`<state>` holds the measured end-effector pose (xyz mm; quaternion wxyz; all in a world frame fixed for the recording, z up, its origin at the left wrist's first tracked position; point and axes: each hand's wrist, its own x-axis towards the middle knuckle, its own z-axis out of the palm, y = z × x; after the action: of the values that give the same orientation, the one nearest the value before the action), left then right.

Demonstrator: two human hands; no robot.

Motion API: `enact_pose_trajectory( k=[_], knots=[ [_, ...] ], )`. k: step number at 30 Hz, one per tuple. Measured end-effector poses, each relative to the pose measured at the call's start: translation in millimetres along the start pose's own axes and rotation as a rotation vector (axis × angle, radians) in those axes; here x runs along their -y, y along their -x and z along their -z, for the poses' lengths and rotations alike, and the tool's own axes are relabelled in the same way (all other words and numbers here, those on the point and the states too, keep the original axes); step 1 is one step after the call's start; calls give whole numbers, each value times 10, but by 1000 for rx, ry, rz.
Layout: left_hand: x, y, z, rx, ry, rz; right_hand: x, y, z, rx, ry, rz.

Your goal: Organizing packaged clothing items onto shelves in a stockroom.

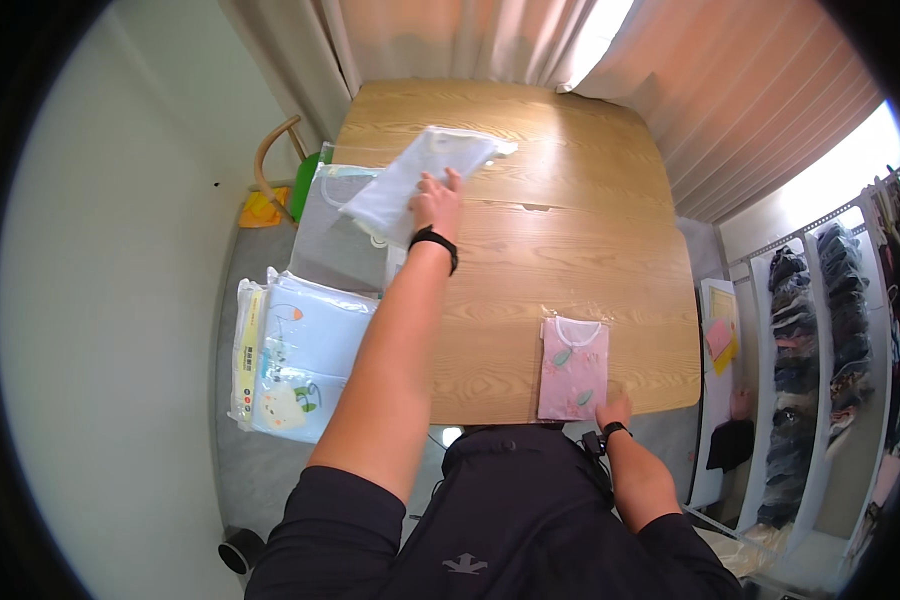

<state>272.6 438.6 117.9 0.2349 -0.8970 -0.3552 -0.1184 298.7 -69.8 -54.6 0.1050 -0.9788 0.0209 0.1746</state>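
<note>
My left hand (436, 205) reaches to the far left of the table. Its fingers are apart and rest on a whitish translucent plastic package (400, 190) that lies slantwise across the table's left edge. At the table's near edge lies a folded pink shirt (574, 370) in a clear bag, with a white collar and green leaf prints. My right hand (616, 408) is at the lower right corner of that bag. Its fingers are blurred and partly hidden, so whether they grip the corner does not show.
Left of the wooden table (560, 250) are light-blue packaged textiles (315, 350) and a grey clear-wrapped package (345, 235). A green chair (308, 185) stands at the back left. Curtains (450, 40) hang behind. Racks of clothes (795, 370) line the right side.
</note>
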Motion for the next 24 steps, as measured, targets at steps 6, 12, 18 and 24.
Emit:
enact_pose_trajectory(
  k=[6, 12, 18, 24],
  knots=[
    [-1178, 387, 330, -187, 282, -305, 342, -510, 86, 577, -960, -8],
    [-1921, 1384, 612, -219, 685, -727, 1188, -99, 599, 914, -1653, 35],
    [-1829, 2156, 813, 39, 879, -902, 828, -352, 269, 626, -1621, -324],
    [-174, 2583, 1372, 651, 1116, -359, 4, -525, 64, 671, -1336, -316]
  ],
)
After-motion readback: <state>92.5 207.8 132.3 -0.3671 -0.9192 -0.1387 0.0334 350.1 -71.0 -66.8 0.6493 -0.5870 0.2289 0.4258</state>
